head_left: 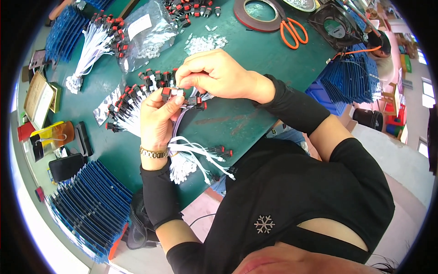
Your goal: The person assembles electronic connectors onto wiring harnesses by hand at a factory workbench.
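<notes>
Between thumb and fingers, my left hand grips a small red-and-black push-button switch. A whitish, clear little piece shows at the switch's end, by my left thumb. My right hand comes over from the right, its thumb and fingertips pinched together at that end; what lies between them is hidden. Thin white wires with white plugs hang in a bundle below my left palm. Around my hands lie more red-and-black switches on white wires. Beyond them is a heap of clear plastic pieces.
On the green table lie a tape roll, orange-handled scissors, a clear plastic bag and a wire bundle. A black fan stands at far right. Blue racks flank the table. Another person sits at far right.
</notes>
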Demonstrator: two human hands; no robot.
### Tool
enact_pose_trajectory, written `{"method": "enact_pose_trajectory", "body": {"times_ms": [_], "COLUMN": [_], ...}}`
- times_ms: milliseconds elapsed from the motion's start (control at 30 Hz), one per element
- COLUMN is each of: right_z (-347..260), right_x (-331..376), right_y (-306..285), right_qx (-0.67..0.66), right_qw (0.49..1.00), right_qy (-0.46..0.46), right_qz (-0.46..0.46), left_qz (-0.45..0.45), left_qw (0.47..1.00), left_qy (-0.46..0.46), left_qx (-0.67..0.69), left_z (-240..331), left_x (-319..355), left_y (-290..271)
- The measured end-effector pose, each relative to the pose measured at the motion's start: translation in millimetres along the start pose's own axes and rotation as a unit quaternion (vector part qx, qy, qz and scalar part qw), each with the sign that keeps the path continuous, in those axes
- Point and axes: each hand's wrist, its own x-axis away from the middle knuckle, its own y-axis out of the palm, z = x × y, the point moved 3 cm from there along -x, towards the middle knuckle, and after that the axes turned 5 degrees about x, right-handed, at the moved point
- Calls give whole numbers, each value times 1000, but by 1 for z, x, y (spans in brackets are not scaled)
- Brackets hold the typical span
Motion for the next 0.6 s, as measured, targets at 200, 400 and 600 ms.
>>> {"method": "enact_pose_trajectory", "body": {"times_ms": [200, 400, 600], "right_z": [0, 1, 4], "right_x": [-1, -1, 4], "right_y": [-2, -1, 6], "right_qx": [-56, -52, -113], "right_qw": [993, 991, 984], "right_qy": [98, 115, 140], "right_qz": [-17, -39, 1], "left_qz": [20, 6, 15], "left_qw": [999, 1000, 999], "left_qy": [17, 10, 37], "left_qx": [27, 19, 24], "left_z": [0, 0, -1], "left_x": [0, 1, 1], "left_y": [3, 1, 5]}}
